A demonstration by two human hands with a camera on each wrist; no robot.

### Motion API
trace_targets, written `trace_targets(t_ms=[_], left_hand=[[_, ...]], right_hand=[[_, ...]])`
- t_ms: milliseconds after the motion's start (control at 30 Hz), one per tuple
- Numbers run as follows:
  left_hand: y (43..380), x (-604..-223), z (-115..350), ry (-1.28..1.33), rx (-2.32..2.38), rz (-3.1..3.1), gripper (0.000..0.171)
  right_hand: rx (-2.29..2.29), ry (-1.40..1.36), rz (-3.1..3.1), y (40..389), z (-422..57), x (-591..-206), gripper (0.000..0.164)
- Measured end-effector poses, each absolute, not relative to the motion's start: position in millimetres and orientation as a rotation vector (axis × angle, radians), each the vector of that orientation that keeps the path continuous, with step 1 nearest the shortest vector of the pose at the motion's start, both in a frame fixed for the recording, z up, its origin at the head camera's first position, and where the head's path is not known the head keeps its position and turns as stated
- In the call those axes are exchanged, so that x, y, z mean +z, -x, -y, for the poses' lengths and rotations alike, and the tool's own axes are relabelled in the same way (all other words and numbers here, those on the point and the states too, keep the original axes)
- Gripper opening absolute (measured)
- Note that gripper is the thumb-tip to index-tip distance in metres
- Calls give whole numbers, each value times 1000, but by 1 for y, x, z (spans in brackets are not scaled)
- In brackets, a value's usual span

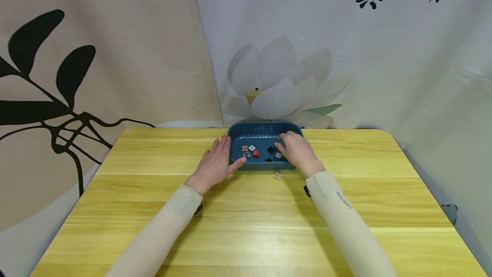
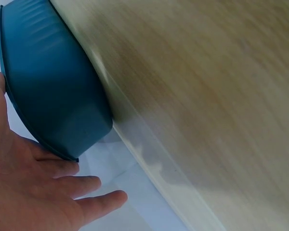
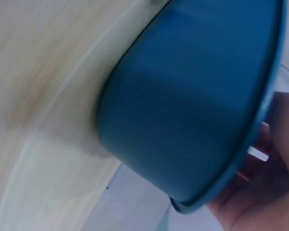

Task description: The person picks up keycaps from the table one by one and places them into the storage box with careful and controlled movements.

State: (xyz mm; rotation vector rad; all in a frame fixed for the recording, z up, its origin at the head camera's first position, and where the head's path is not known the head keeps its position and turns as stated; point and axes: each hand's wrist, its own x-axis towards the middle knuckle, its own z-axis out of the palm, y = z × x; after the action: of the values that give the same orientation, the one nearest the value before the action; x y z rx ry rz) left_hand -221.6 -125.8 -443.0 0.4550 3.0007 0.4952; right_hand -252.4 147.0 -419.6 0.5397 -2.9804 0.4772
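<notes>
A blue tray (image 1: 265,166) sits near the table's back edge. Inside, toward the left, lie an orange block (image 1: 256,154) and several small pale square pieces with dark marks, one a white piece (image 1: 252,148). Dark pieces, such as a black block (image 1: 270,150), and a light block (image 1: 278,155) lie farther right. My left hand (image 1: 216,161) rests against the tray's left end, fingers straight and thumb over the front rim. Over the right end reaches my right hand (image 1: 299,151), fingers bent, thumb and fingertip apart above the dark pieces, nothing visible between them.
One small pale square piece (image 1: 277,175) lies on the wooden table (image 1: 246,225) just in front of the tray. Behind the table hangs a printed curtain (image 1: 153,54), close to the tray's back rim.
</notes>
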Motion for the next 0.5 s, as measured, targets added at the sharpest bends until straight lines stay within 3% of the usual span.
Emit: trace_targets(t_ms=[233,500], left_hand=[[222,-443,126,-458,483,-3014,101],[221,-442,124,-464,471,-3018,101]], right_hand=[[511,-613,2793,230,-152,-412,31],[452,-659,2748,208,-156,-409,46]])
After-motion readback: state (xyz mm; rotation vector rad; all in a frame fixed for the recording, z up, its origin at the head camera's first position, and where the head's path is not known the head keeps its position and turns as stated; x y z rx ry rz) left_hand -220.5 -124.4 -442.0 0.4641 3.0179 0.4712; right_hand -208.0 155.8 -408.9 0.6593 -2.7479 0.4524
